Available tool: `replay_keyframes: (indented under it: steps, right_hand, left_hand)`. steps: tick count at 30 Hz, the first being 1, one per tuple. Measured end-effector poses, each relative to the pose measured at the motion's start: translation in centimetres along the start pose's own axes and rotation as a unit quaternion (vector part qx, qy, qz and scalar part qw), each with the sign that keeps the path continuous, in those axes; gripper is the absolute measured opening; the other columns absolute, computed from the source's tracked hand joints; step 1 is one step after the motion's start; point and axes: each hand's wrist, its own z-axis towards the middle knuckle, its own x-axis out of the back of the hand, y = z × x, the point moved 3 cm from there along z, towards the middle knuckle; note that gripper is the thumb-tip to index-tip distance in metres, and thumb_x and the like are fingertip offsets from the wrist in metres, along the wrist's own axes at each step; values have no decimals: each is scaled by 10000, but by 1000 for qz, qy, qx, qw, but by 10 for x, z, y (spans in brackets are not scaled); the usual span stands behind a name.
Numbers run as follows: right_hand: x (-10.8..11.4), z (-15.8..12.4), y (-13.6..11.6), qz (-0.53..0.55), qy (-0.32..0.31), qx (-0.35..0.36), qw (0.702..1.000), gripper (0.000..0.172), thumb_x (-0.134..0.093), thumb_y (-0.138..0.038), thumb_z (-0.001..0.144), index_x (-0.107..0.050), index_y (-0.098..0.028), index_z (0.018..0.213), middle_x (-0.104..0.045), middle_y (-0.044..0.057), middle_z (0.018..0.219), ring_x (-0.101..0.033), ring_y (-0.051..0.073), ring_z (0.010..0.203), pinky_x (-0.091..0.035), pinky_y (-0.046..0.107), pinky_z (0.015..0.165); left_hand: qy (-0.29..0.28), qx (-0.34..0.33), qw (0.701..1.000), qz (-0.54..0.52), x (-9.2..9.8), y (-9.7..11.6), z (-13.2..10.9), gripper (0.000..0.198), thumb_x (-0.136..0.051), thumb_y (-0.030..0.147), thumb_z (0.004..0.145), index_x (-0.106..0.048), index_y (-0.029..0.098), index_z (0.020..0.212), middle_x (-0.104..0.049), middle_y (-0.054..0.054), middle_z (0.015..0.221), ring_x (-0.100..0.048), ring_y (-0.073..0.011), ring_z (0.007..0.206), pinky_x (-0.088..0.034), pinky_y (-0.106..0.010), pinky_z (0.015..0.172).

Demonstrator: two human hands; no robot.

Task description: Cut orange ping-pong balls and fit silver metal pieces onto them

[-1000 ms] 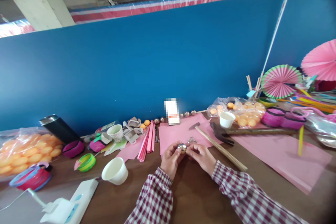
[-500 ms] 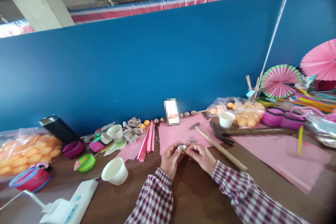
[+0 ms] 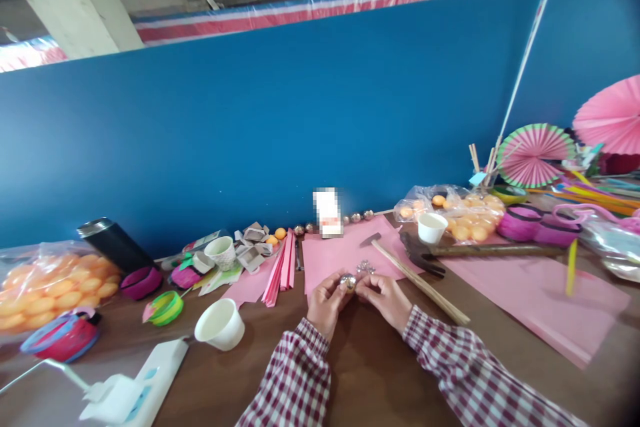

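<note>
Low in the middle of the head view, my left hand (image 3: pixel 324 305) is closed round a shiny silver ball (image 3: pixel 349 281), gripping it between thumb and fingers. My right hand (image 3: pixel 387 301) is pinched close against the ball's right side; whatever lies between its fingertips is too small to make out. Just beyond the hands, a little pile of silver bits (image 3: pixel 365 267) rests on a pink paper sheet (image 3: pixel 330 255). To the right lies a wooden-handled hammer (image 3: pixel 420 280), its head on the sheet. More silver balls (image 3: pixel 355 218) line the foot of the blue partition.
A white paper cup (image 3: pixel 220 325) and a power strip (image 3: pixel 159 373) stand left. Bags of orange balls (image 3: pixel 60 290) lie at both sides. On the right are a second hammer (image 3: pixel 493 250), another pink sheet (image 3: pixel 540 307) and a small white cup (image 3: pixel 432 227). Folded pink strips (image 3: pixel 280 270) lie left of centre.
Almost nothing differs. Both hands keep their places at the silver ball; the whole view has shifted very slightly.
</note>
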Motion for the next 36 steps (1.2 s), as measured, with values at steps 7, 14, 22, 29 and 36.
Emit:
replay_keyframes:
  steps: [7, 14, 22, 29, 36]
  right_hand:
    - [0, 0, 6, 38, 14, -10, 999, 239, -601, -395, 656, -545, -163, 668, -575, -1, 636, -539, 124, 598, -470, 271, 597]
    - [-2, 0, 10, 73, 24, -27, 997, 271, -622, -415, 630, -513, -172, 683, -559, -19, 612, -537, 115, 572, -467, 267, 580]
    - [-1, -3, 4, 32, 36, -14, 999, 222, -594, -373, 660, -529, -166, 617, -536, -24, 552, -472, 97, 511, -383, 230, 502]
    - [0, -2, 4, 13, 44, 1, 999, 246, -581, -398, 670, -526, -168, 604, -532, -20, 551, -470, 101, 512, -390, 235, 500]
    - [-3, 1, 10, 92, 31, -33, 995, 257, -601, -405, 658, -534, -174, 746, -586, 4, 734, -560, 132, 670, -488, 271, 610]
  left_hand:
    - [11, -6, 1000, 17, 1, 0, 1, 359, -638, 249, 647, -597, 154, 991, -639, -85, 969, -571, -201, 915, -424, -351, 852]
    - [28, -4, 999, 24, 2, -3, 1, 357, -654, 253, 625, -614, 168, 969, -650, -69, 943, -578, -200, 898, -437, -348, 836]
    - [21, -4, 999, 26, 1, -6, 1, 343, -644, 245, 639, -616, 183, 975, -647, -58, 958, -563, -202, 932, -411, -363, 876]
    - [11, -5, 999, 38, -1, -4, -1, 336, -632, 246, 654, -610, 181, 982, -636, -57, 969, -554, -199, 938, -408, -357, 876]
    - [24, 18, 999, -13, -2, 0, -1, 345, -635, 275, 651, -604, 163, 976, -618, -83, 966, -572, -176, 862, -436, -355, 822]
